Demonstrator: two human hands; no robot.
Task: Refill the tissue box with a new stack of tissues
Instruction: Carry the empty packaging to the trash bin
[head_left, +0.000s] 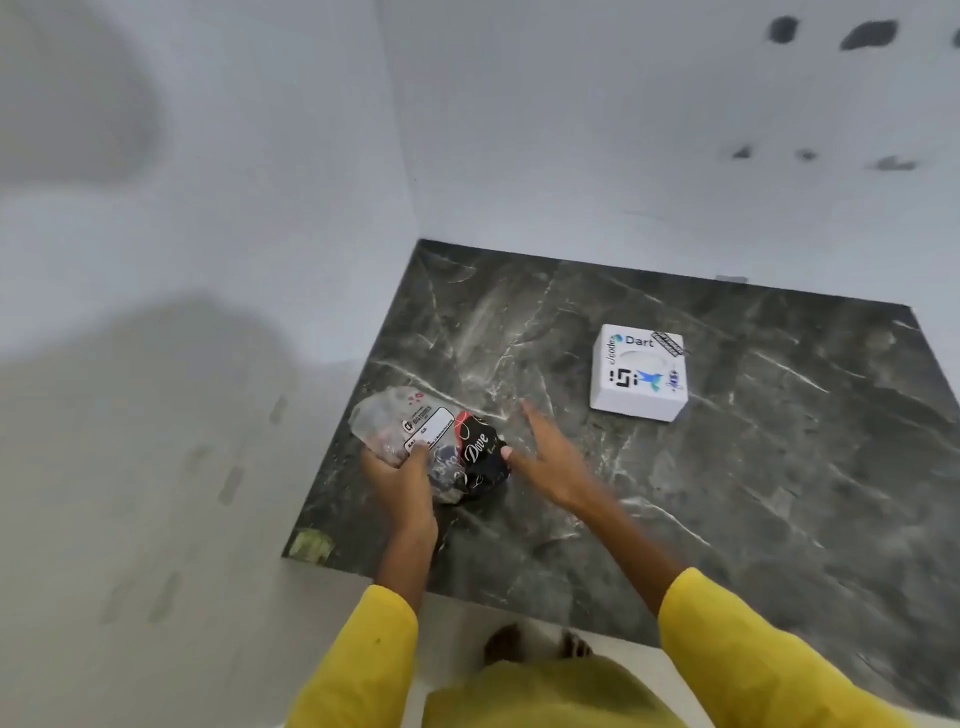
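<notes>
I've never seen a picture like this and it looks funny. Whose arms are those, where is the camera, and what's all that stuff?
The camera sits on a person's head and looks down, so you see their own two arms in yellow sleeves. There is just this one picture. Below is a dark marble counter in a white corner. On it stands a white tissue box with colourful printing. The left hand grips a crinkly plastic packet with labels. The right hand is open, its thumb touching the packet.

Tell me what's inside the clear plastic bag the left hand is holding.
Through the clear plastic bag, held by the left hand, a black-and-red "Dove" wrapper shows beside a white label. Whether tissues lie beneath is hidden by crumpled plastic and the fingers.
</notes>
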